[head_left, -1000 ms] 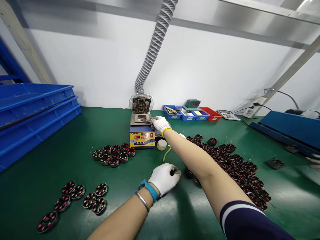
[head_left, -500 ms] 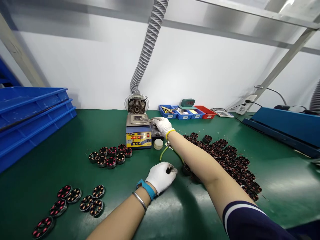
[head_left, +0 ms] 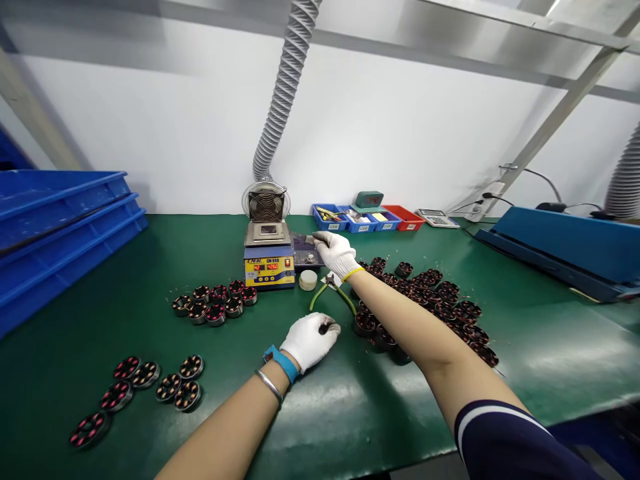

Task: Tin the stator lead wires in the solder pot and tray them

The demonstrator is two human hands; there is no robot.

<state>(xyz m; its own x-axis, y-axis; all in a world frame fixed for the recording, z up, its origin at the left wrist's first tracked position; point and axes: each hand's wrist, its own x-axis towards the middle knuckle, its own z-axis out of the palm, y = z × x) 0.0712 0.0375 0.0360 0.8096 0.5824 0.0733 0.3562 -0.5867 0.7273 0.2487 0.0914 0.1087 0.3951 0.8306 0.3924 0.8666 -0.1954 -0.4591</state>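
My right hand (head_left: 337, 254), in a white glove, is closed on a thin flat metal tool (head_left: 305, 239). The tool's blade points left, over a dark shallow tray (head_left: 312, 264) beside a small solder pot (head_left: 269, 233) with a yellow front and red digits. My left hand (head_left: 311, 341), gloved too, rests low over the bench with its fingers curled. A dark patch shows between thumb and fingers; what it is, I cannot make out. Green-handled cutters (head_left: 345, 299) lie between my hands. A round whitish tin (head_left: 308, 280) stands near the pot.
Many dark copper-wound ring coils (head_left: 430, 293) are heaped at right, partly behind my right arm. More coils (head_left: 216, 313) sit in groups at left. Blue crates (head_left: 65, 227) are stacked far left. Small bins (head_left: 330, 225) line the wall. A ribbed duct (head_left: 283, 93) rises behind the pot.
My right hand with the metal tool has drawn back from the pot's edge to above the dark tray. The whole view has shifted a little; my left hand stays curled.
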